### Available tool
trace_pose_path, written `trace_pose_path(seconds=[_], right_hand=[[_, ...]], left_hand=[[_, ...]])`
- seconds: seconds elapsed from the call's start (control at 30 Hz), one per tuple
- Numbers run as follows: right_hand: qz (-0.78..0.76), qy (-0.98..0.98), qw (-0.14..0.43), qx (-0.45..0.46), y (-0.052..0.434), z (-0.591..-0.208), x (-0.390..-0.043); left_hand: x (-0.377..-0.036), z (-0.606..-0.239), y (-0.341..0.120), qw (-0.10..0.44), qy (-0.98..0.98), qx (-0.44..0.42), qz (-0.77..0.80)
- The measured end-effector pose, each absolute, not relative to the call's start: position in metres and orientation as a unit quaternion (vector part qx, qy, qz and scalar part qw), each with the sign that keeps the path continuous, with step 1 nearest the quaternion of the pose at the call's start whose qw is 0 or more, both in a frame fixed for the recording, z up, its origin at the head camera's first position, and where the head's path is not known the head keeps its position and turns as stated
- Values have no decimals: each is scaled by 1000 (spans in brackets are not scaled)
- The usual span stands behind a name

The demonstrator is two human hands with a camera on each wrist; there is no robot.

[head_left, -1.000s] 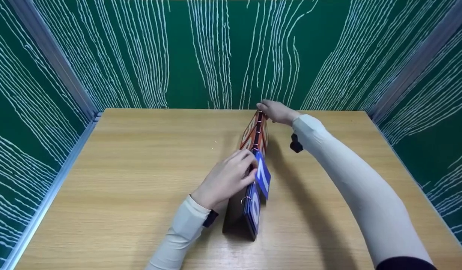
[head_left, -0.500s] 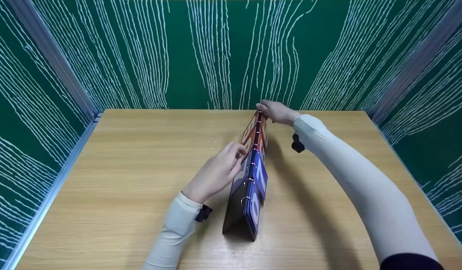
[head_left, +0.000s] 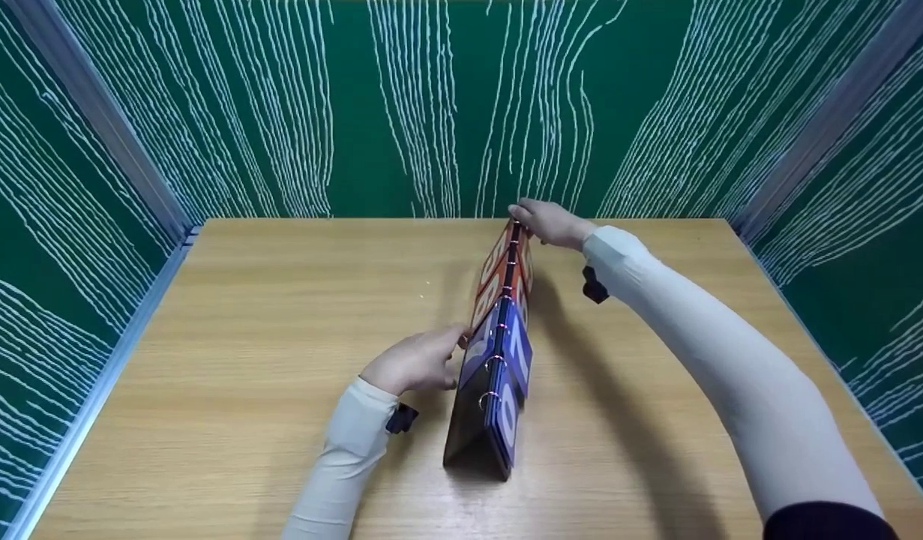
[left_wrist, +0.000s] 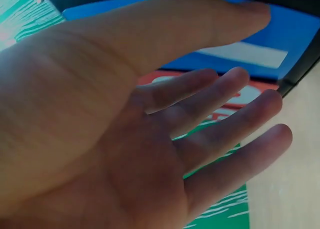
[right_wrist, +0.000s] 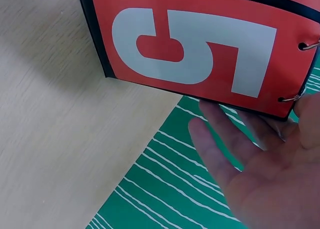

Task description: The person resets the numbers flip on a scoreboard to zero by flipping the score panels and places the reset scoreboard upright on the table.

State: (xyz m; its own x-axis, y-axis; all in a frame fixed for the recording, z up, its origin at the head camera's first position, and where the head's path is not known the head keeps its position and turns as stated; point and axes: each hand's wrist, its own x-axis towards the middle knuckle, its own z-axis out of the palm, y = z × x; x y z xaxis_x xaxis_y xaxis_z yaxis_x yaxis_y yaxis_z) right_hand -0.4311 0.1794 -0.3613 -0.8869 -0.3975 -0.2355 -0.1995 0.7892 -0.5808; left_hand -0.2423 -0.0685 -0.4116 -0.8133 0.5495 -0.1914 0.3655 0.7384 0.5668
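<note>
left hand (head_left: 412, 362) relaxed beside ring-bound scoreboard (head_left: 498, 352); right hand (head_left: 549, 222) steadies far end (grip unclear).

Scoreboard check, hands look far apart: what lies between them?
Head view: only the flip scoreboard spans from left hand to right hand.

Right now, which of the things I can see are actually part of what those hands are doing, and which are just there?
In use:
- flip scoreboard, standing tent-like on the table
- its blue number cards, beside the left hand
- its red number cards, far end steadied by the right hand

Just there:
- wooden table
- green panels with white lines
</note>
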Motion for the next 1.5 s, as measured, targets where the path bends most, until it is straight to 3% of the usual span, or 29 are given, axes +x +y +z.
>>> trace_pose_path(seconds=[0.33,0.9,1.5], right_hand=[[-295,928,146,-176,179,-367,-433],[-297,927,155,-167,180,-364,-431],[-288,931,148,-167,180,-365,-431]], left_hand=[[-247,-424,-61,178,904,267,282],[-252,-431,-61,211,893,258,303],[-249,-431,-58,203,907,260,263]])
